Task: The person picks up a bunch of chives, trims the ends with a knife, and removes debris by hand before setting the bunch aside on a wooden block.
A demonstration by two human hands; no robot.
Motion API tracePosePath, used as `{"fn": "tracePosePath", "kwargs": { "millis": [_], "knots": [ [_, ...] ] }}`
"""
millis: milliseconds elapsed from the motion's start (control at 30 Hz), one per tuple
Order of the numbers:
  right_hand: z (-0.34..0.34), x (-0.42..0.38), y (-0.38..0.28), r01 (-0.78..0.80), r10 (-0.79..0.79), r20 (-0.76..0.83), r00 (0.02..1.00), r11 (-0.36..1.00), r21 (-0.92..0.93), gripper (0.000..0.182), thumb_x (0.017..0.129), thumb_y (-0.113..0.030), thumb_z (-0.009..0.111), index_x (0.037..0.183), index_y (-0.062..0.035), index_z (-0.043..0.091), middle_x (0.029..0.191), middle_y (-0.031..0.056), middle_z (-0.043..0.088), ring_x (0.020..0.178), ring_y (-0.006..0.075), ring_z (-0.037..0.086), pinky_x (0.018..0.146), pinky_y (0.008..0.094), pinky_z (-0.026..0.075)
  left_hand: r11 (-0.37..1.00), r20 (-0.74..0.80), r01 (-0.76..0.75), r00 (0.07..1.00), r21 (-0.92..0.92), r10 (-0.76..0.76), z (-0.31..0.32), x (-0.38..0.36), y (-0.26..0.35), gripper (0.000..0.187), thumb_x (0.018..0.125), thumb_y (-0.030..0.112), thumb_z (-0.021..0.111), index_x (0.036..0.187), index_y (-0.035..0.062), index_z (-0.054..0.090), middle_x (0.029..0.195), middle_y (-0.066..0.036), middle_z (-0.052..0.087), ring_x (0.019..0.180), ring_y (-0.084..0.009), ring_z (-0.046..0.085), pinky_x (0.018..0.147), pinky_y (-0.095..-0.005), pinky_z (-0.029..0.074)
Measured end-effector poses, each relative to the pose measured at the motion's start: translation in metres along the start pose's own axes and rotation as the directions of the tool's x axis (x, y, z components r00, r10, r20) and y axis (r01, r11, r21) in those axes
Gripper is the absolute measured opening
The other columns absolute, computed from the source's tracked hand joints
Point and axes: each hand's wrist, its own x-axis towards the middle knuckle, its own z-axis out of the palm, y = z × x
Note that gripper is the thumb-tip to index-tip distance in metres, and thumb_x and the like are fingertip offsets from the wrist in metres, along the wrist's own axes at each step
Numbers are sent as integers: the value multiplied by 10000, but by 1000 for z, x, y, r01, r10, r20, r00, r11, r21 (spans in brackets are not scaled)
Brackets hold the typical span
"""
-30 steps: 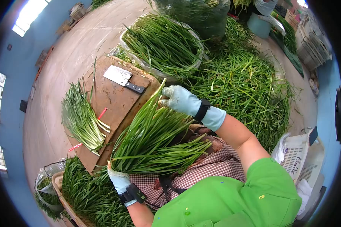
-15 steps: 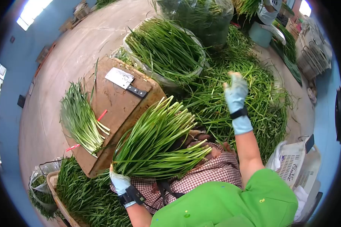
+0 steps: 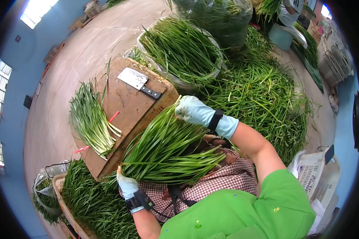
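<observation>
A loose bunch of garlic chives (image 3: 159, 139) lies across my lap over a checked apron (image 3: 231, 175). My left hand (image 3: 127, 187), in a pale blue glove, is closed around the leafy end at the lower left. At the pale stem ends, my gloved right hand (image 3: 192, 110) is closed, with fingers wrapped around the stems and hiding most of them. Left of the bunch, a smaller bundle of chives (image 3: 92, 121) rests on a brown board (image 3: 121, 97), over a red strip (image 3: 114, 116). A cleaver (image 3: 133, 78) with a black handle lies flat nearer the board's far edge.
Behind the board stands a lined container of chives (image 3: 179, 49), with a large plastic bag (image 3: 215, 24) beyond it. Loose greens (image 3: 267, 107) cover the floor at right. A crate of leaves (image 3: 60, 191) sits lower left, white crates (image 3: 313, 171) lower right. Another person's sleeve (image 3: 288, 16) shows top right.
My right hand has come down and left from above the loose pile onto the stem ends, and its fingers have closed. My left hand keeps its hold. The view has shifted slightly.
</observation>
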Motion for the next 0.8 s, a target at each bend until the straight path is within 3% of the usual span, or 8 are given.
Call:
{"fn": "tracePosePath", "kwargs": {
  "millis": [100,267,367,467,567,633,700,800],
  "knots": [
    [17,-3,2,112,-110,-42,993,993,27,261,657,-270,680,864,-113,655,780,90,599,756,289,563,684,381,436,893,-6,264,958,-365,-286,3,8,-2,384,837,355,435,1066,67,544,1061,-120,563,916,-292,551,827,-462,440],
    [33,2,-6,215,-213,-51,976,975,48,269,681,-219,670,922,-107,628,738,82,603,738,288,565,666,379,439,898,20,263,962,-353,-273,10,3,5,388,836,356,434,1064,61,543,1077,-119,556,923,-285,548,831,-453,437],
    [24,3,-9,80,-62,-86,994,971,227,183,725,-167,639,888,-85,617,720,79,613,714,238,581,652,347,445,937,-35,175,980,-301,-195,-6,13,-10,373,845,339,423,1062,60,542,1074,-113,558,925,-266,550,829,-418,441],
    [1,-2,-15,-280,390,9,921,643,713,93,802,-134,576,857,-64,600,722,45,629,701,108,580,666,267,453,984,-29,35,999,-172,-41,-18,17,-22,339,856,312,415,1036,65,561,1040,-91,580,921,-250,554,810,-381,449],
    [-15,-15,7,-98,541,8,841,138,986,160,839,-134,539,883,15,574,732,77,621,667,129,581,622,242,473,996,-58,3,998,85,2,-28,18,-30,338,851,309,423,1045,69,561,1058,-95,573,924,-257,552,820,-385,443],
    [-18,-26,25,78,610,-14,792,-79,994,181,848,-133,528,900,37,562,739,105,614,651,140,576,604,236,478,991,-76,102,991,-90,-109,-11,11,-18,337,848,305,427,1051,70,558,1065,-98,570,928,-261,550,827,-391,439],
    [-17,-46,34,254,707,-45,706,-193,948,199,826,-121,554,952,34,550,778,103,605,634,141,570,590,244,488,946,-74,197,972,-259,-223,-8,13,-18,337,846,302,432,1058,70,555,1073,-102,567,931,-264,548,834,-397,435],
    [-23,-85,69,379,855,-116,505,-99,920,224,812,-96,564,995,30,537,801,105,606,646,145,575,590,237,501,948,3,188,981,-257,-193,-35,33,-39,337,837,305,445,1054,73,558,1086,-107,564,941,-268,548,840,-405,432]
  ]
}}
